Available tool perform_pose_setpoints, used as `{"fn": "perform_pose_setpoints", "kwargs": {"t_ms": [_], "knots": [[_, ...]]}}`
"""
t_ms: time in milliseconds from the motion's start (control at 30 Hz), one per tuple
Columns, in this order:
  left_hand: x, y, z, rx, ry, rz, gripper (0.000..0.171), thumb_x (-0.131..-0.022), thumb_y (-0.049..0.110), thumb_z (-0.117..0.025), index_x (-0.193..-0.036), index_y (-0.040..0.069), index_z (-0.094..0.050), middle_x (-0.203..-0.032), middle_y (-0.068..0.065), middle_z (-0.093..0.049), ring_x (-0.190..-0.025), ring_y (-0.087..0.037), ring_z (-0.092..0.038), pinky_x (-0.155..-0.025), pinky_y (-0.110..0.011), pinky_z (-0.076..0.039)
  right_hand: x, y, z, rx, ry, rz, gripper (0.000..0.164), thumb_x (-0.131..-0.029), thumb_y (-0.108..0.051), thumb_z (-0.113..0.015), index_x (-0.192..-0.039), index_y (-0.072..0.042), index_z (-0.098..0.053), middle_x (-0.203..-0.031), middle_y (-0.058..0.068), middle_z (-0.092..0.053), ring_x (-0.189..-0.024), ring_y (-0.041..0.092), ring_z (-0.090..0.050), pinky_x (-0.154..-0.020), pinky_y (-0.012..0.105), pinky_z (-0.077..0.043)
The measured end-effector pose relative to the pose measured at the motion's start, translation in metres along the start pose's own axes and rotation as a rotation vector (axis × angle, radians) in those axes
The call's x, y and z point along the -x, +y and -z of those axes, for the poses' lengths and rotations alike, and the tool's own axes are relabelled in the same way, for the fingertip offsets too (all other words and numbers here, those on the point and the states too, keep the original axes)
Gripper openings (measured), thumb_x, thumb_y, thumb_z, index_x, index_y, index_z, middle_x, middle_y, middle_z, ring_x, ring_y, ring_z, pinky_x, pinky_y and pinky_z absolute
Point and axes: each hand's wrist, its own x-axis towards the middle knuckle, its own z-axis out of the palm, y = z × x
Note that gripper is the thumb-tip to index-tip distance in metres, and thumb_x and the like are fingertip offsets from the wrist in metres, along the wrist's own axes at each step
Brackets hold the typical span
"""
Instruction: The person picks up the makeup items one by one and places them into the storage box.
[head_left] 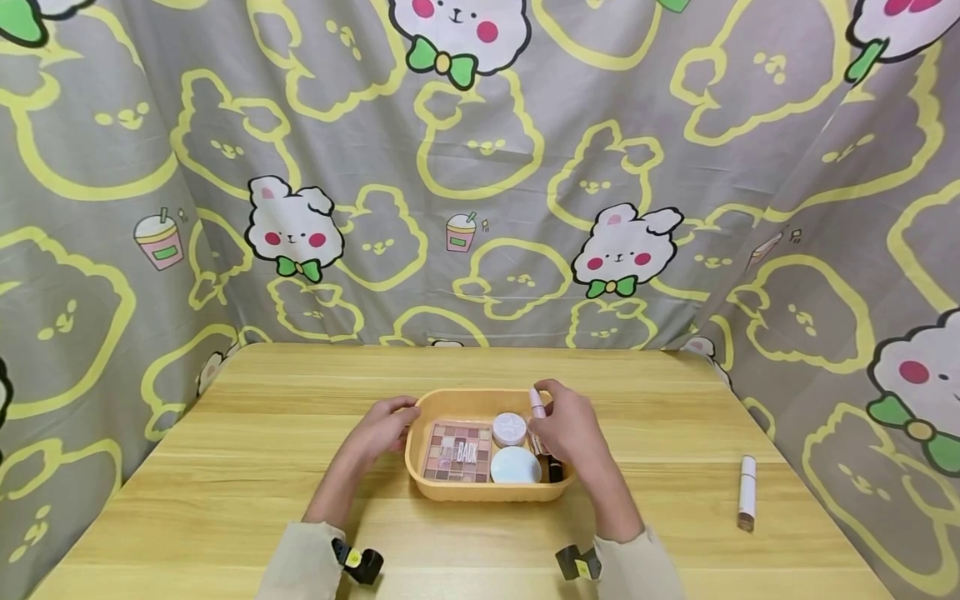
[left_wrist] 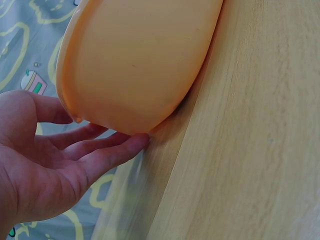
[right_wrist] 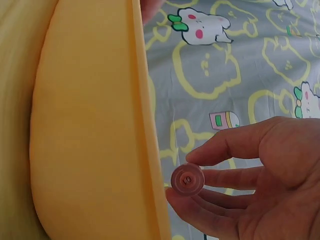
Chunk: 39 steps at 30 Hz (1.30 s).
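Observation:
An orange-yellow plastic basket stands on the table. My left hand holds its left end, thumb at the rim and fingers against the outer wall. Over the basket's right end, my right hand pinches a slim lip gloss tube with a pale pink cap. Its round, clear pinkish end shows between thumb and fingers in the right wrist view. Inside the basket lie an eyeshadow palette, a white round case, a pale round compact and a black item, partly hidden.
A white-capped tube with a brownish lower end lies on the wooden table, well to the right of the basket. A grey curtain with cartoon rabbits hangs behind the table and along both sides.

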Motion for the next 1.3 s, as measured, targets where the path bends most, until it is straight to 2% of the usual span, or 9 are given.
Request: {"fn": "perform_pose_setpoints", "kwargs": {"t_ms": [267, 400, 667, 867, 1033, 1300], "knots": [[0.002, 0.002, 0.000, -0.002, -0.005, -0.004, 0.041, -0.105, 0.019, -0.049, -0.139, -0.002, -0.053, -0.127, -0.024, -0.064, -0.106, -0.026, -0.068, -0.081, -0.037, -0.060, 0.002, -0.008, -0.011, 0.044, -0.016, 0.017, 0.051, -0.083, 0.001, -0.069, -0.134, 0.000, -0.059, -0.097, 0.016, -0.070, -0.067, 0.018, -0.063, -0.054, 0.028, -0.052], [0.003, 0.003, 0.001, -0.004, -0.017, -0.012, 0.041, -0.105, 0.019, -0.048, -0.139, -0.003, -0.053, -0.127, -0.025, -0.064, -0.105, -0.026, -0.068, -0.081, -0.037, -0.060, 0.001, -0.009, -0.017, 0.074, -0.004, 0.036, 0.046, -0.082, 0.000, -0.072, -0.127, 0.001, -0.064, -0.094, 0.013, -0.070, -0.074, 0.020, -0.062, -0.058, 0.029, -0.052], [0.003, 0.001, 0.002, -0.009, -0.015, -0.009, 0.040, -0.105, 0.019, -0.049, -0.139, -0.003, -0.053, -0.127, -0.024, -0.064, -0.108, -0.027, -0.067, -0.083, -0.039, -0.060, 0.000, -0.009, -0.032, 0.074, 0.027, 0.099, 0.037, -0.076, 0.001, -0.077, -0.113, 0.002, -0.071, -0.087, 0.012, -0.071, -0.075, 0.019, -0.063, -0.059, 0.030, -0.053], [0.002, 0.001, 0.002, -0.012, 0.001, 0.001, 0.039, -0.105, 0.019, -0.049, -0.139, -0.001, -0.055, -0.126, -0.021, -0.066, -0.107, -0.024, -0.067, -0.082, -0.036, -0.059, 0.002, -0.011, -0.040, 0.100, 0.038, 0.119, 0.031, -0.079, -0.005, -0.082, -0.107, 0.002, -0.073, -0.086, 0.012, -0.073, -0.073, 0.020, -0.065, -0.059, 0.031, -0.055], [0.002, 0.001, 0.001, 0.000, 0.001, 0.000, 0.040, -0.105, 0.019, -0.049, -0.139, -0.002, -0.054, -0.127, -0.022, -0.065, -0.107, -0.026, -0.068, -0.083, -0.037, -0.060, 0.003, -0.011, -0.044, 0.107, 0.026, 0.122, 0.028, -0.081, -0.004, -0.079, -0.108, 0.001, -0.072, -0.085, 0.013, -0.073, -0.071, 0.021, -0.066, -0.060, 0.032, -0.056], [0.001, 0.001, 0.001, 0.000, -0.004, -0.001, 0.040, -0.105, 0.019, -0.049, -0.139, -0.002, -0.054, -0.126, -0.022, -0.065, -0.104, -0.024, -0.068, -0.082, -0.038, -0.060, 0.001, -0.006, -0.051, 0.111, 0.014, 0.143, 0.027, -0.076, 0.001, -0.077, -0.103, 0.002, -0.072, -0.079, 0.009, -0.070, -0.069, 0.018, -0.062, -0.060, 0.030, -0.053]]}}
